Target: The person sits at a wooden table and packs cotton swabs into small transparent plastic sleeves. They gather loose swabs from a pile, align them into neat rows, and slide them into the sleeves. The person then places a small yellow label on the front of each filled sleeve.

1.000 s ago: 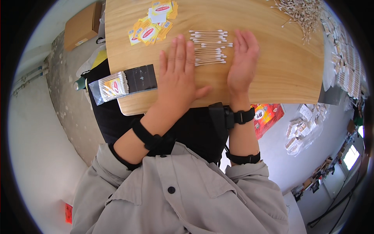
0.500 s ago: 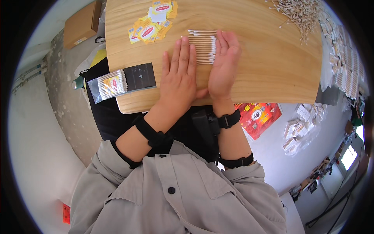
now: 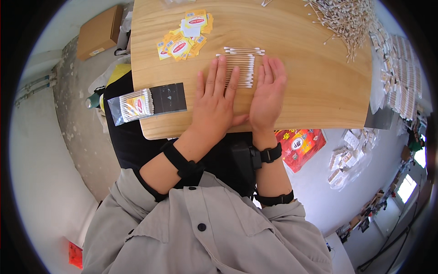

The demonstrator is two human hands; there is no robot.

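Note:
A row of cotton swabs (image 3: 242, 68) lies side by side on the wooden table, with a couple at the far end sticking out further right. My left hand (image 3: 214, 100) rests palm down over the row's left ends, fingers stretched and spread, hiding part of the swabs. On its edge along the right ends stands my right hand (image 3: 267, 98), fingers extended and slightly curved, holding nothing. Left of my left hand is a clear packet of cotton swabs (image 3: 137, 105) with a yellow-and-white card, lying on a dark strip (image 3: 169, 98).
Yellow-and-white cards (image 3: 179, 48) are piled at the far left of the wooden table (image 3: 319, 96). A heap of loose cotton swabs (image 3: 344, 20) covers the far right corner, with bundled swabs (image 3: 404, 73) beyond. Past the near edge lies a red package (image 3: 301, 148).
My left fingers have spread wider apart. My right hand has drawn slightly nearer, uncovering the right tips of the farthest swabs. The whole view has shifted, so the table sits lower.

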